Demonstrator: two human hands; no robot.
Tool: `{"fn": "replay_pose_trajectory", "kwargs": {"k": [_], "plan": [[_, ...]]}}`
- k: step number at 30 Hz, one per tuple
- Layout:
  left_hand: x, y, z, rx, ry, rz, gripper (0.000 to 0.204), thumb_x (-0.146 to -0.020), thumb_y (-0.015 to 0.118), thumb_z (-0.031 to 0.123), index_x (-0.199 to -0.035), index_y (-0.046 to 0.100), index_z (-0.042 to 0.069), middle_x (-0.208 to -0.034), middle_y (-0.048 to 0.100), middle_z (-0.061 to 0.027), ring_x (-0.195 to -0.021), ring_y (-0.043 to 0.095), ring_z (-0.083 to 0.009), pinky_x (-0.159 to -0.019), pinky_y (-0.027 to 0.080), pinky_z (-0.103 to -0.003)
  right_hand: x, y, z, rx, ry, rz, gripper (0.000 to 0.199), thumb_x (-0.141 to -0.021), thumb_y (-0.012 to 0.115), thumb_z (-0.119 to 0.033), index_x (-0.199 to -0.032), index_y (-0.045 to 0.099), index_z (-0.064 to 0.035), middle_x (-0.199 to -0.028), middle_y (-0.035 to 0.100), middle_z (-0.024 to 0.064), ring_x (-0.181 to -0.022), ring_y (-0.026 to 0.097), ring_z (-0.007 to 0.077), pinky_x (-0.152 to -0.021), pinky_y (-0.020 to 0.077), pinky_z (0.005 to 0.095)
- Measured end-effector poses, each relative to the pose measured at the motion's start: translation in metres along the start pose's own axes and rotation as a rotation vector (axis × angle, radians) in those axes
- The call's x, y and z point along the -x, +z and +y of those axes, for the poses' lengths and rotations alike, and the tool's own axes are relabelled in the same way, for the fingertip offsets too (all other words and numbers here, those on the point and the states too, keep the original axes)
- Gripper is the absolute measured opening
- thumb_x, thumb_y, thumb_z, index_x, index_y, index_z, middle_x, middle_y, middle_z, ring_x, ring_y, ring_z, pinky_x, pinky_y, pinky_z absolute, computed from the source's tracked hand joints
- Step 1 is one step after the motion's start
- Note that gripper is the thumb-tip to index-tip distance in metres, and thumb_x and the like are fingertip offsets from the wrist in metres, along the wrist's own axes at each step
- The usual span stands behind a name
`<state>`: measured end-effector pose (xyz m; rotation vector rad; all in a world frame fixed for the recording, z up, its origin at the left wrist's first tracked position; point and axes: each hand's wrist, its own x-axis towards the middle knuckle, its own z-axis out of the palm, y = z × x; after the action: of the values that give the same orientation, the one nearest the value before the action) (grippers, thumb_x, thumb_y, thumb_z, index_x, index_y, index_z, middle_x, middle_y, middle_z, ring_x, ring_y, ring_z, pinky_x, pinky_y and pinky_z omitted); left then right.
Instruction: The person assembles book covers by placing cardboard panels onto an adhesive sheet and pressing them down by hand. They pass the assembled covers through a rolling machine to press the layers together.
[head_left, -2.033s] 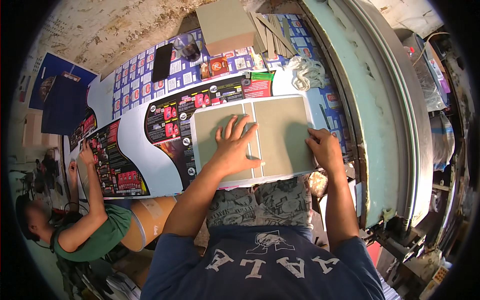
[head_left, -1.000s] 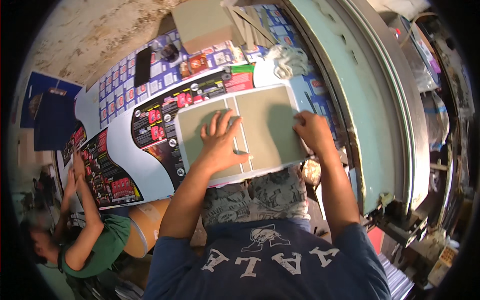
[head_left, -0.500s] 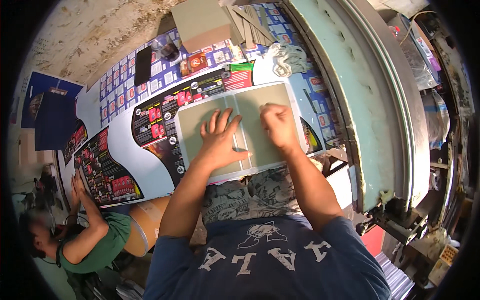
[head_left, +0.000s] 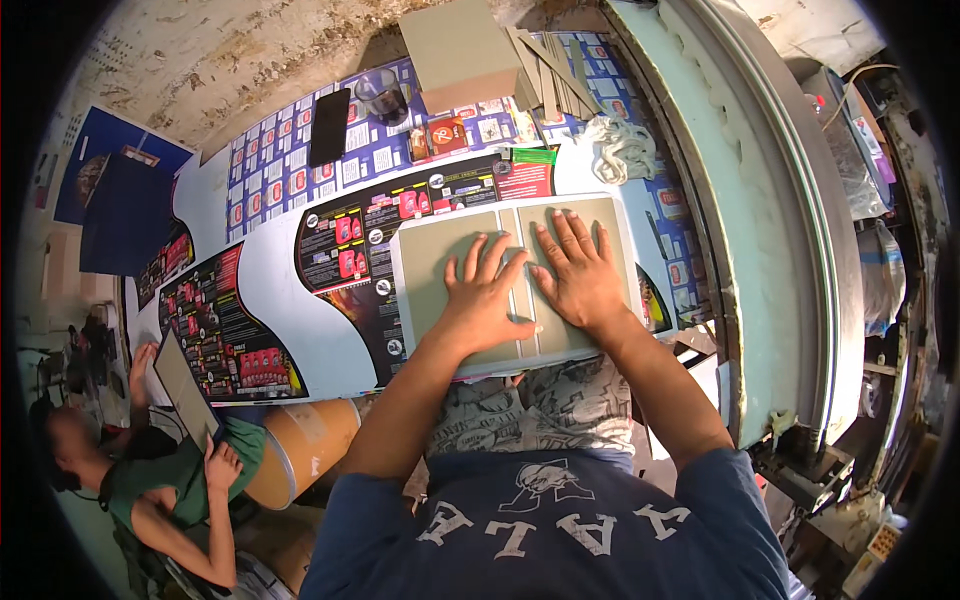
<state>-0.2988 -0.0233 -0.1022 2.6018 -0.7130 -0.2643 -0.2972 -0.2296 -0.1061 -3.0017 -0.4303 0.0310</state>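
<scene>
In front of me lies a cover blank of two grey-green boards (head_left: 425, 262) on a white sheet, whose pale edges show around them. A narrow spine strip (head_left: 515, 262) runs between the boards, with white gaps on both sides. My left hand (head_left: 484, 302) rests flat on the left board, fingers spread, its thumb reaching across the spine strip. On the right board my right hand (head_left: 582, 280) lies palm down with fingers stretched out, its thumb near the strip. Neither hand grips anything.
Printed sheets (head_left: 340, 250) cover the table. Behind are a black phone (head_left: 330, 127), a glass (head_left: 382, 97), a stack of boards (head_left: 460, 55), cut strips (head_left: 560, 80) and a white rag (head_left: 622, 150). A green machine (head_left: 745, 230) borders the right. At left a co-worker holds a board (head_left: 185, 385).
My right hand has gone from a fist on the right board to lying flat with fingers spread. My left hand stays flat. The co-worker now holds up a board. The view has shifted slightly.
</scene>
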Motion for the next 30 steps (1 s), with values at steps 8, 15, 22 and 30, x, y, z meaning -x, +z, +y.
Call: {"fn": "replay_pose_trajectory", "kwargs": {"k": [8, 15, 22, 30], "plan": [[0.000, 0.000, 0.002, 0.019, -0.004, -0.015, 0.107, -0.061, 0.087, 0.055, -0.150, 0.043, 0.015, -0.163, 0.023, -0.0118, -0.153, 0.014, -0.0404, -0.112, 0.014, -0.073, 0.002, -0.001, 0.005, -0.001, -0.039, 0.020, 0.064, -0.103, 0.039, -0.051, -0.157, 0.038, -0.0169, -0.165, 0.031, 0.0120, -0.154, 0.025, 0.0315, -0.123, 0.0160, 0.0589], [0.002, -0.002, 0.001, 0.003, -0.020, -0.036, 0.107, -0.062, 0.086, 0.055, -0.151, 0.042, 0.015, -0.164, 0.021, -0.0118, -0.154, 0.012, -0.0393, -0.114, 0.013, -0.072, 0.002, 0.001, 0.002, 0.007, -0.043, 0.028, 0.066, -0.102, 0.040, -0.053, -0.158, 0.037, -0.0177, -0.165, 0.031, 0.0117, -0.153, 0.025, 0.0314, -0.123, 0.0157, 0.0593], [0.001, -0.006, 0.004, -0.004, -0.046, -0.078, 0.107, -0.063, 0.085, 0.056, -0.152, 0.041, 0.016, -0.165, 0.021, -0.0123, -0.155, 0.010, -0.0387, -0.115, 0.012, -0.072, 0.004, -0.006, -0.004, -0.002, -0.012, 0.116, 0.064, -0.102, 0.045, -0.050, -0.155, 0.042, -0.0140, -0.162, 0.036, 0.0136, -0.151, 0.031, 0.0335, -0.122, 0.0179, 0.0591], [-0.005, -0.008, 0.007, -0.083, -0.070, -0.134, 0.113, -0.063, 0.084, 0.060, -0.156, 0.036, 0.020, -0.167, 0.019, -0.0105, -0.156, 0.012, -0.0367, -0.116, 0.014, -0.071, 0.013, -0.004, 0.000, -0.146, 0.170, 0.295, 0.061, -0.103, 0.050, -0.044, -0.152, 0.042, -0.0083, -0.158, 0.043, 0.0136, -0.149, 0.035, 0.0326, -0.121, 0.0206, 0.0582]]}}
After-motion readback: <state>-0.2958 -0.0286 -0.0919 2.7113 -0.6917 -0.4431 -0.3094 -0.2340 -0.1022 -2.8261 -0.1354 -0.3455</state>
